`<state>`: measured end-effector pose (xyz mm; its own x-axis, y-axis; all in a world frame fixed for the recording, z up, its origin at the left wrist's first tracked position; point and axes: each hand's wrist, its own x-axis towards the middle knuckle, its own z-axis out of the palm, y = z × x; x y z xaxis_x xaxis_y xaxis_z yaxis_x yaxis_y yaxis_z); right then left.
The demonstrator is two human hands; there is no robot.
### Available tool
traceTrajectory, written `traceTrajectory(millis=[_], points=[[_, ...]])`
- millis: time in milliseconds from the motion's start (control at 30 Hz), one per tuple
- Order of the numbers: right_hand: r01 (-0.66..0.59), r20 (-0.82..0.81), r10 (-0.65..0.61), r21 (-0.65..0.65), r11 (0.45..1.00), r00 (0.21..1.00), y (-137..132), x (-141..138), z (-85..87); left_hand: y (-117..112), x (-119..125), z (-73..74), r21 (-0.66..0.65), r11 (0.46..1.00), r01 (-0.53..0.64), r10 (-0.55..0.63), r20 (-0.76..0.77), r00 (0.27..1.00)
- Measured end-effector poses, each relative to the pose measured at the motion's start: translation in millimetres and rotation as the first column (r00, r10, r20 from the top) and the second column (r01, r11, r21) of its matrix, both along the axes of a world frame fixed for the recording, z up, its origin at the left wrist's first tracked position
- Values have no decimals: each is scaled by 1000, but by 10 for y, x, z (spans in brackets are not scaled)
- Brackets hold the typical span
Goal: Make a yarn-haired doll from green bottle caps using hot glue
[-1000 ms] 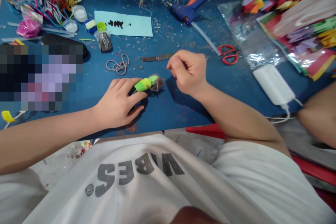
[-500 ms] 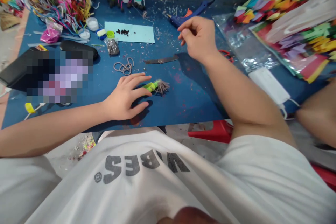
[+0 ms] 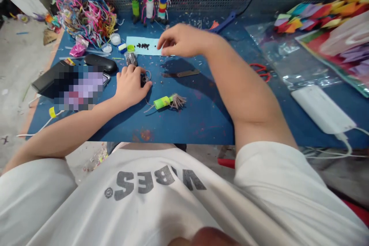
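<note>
Bright green and yellow, a small tube (image 3: pixel 162 102) with a grey yarn tuft lies on its side on the blue surface (image 3: pixel 201 123), near the middle, apart from both hands. Its tuft points right and a thin grey strand trails from its left end.

The left hand (image 3: pixel 129 86) is low over the surface, left of the tube, its fingers bent and its thumb spread away from them. A loop of grey cord (image 3: pixel 148 77) shows beside the fingertips; whether they touch it, I cannot tell.

The right hand (image 3: pixel 186 40) is above the right end of a pale blue paper (image 3: pixel 151 41), its fingers loosely curled, a gap between thumb and forefinger, and nothing visible between them. One black bead lies just left of these fingertips, and a cluster of black beads (image 3: pixel 143 46) lies farther left on the paper.

A flat metal strip (image 3: pixel 186 73) lies between the paper and the tube. Red scissors (image 3: pixel 261 70) lie to the right, partly behind the right forearm.
</note>
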<state>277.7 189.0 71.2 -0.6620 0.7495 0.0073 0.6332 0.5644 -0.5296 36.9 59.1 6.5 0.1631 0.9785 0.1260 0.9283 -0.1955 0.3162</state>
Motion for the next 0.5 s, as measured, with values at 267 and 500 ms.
traceTrajectory(millis=[267,500], points=[[-220,208,195,103,970,958,-224,-525,-441,9,-41,0,64,998,11,-6,-76,997],[-207,158,185,137,969,970,-211,-452,-488,85,-130,-34,91,995,37,-31,-61,998]])
